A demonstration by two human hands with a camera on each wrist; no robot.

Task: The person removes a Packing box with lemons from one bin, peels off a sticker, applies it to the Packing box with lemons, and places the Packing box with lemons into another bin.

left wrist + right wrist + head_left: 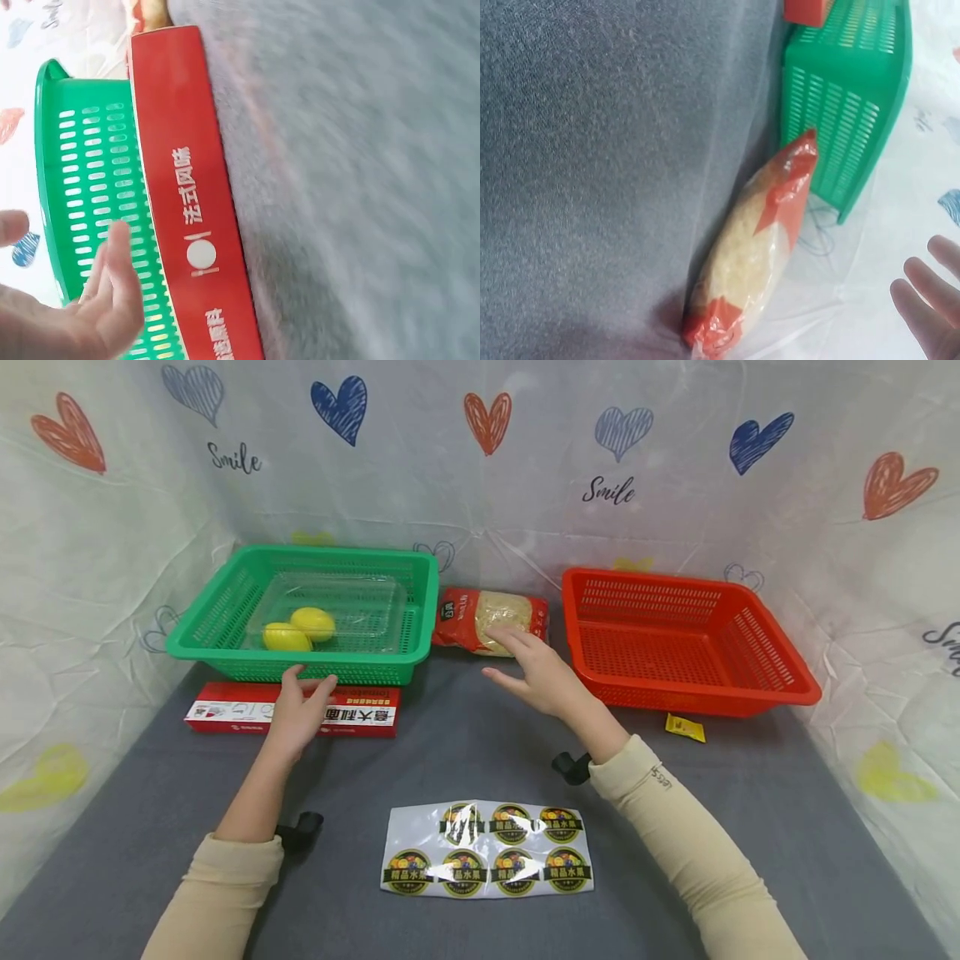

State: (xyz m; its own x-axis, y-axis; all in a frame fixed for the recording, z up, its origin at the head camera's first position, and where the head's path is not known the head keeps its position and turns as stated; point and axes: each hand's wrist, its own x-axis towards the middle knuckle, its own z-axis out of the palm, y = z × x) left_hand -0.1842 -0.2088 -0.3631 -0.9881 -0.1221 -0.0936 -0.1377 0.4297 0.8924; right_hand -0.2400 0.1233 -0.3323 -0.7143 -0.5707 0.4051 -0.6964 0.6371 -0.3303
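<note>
My left hand (298, 714) hovers over the red box (360, 714) by the front wall of the green basket (300, 668), its fingers spread and holding nothing. Inside that basket lie a clear plastic container (367, 610) and two yellow lemons (313, 623); whether the lemons are in or under the plastic I cannot tell. My right hand (536, 672) is in the air with fingers extended, near the red and clear bag (457, 618) of pale yellow contents. In the right wrist view, the bag (742, 255) lies beside the green basket (832, 97), apart from the fingertips (911, 300).
To the right stands a red basket (682, 693), and a small yellow packet (685, 727) lies before it. A sheet of round stickers (487, 850) rests on the grey cloth near the front. Behind everything hangs a white backdrop (420, 468) with hearts.
</note>
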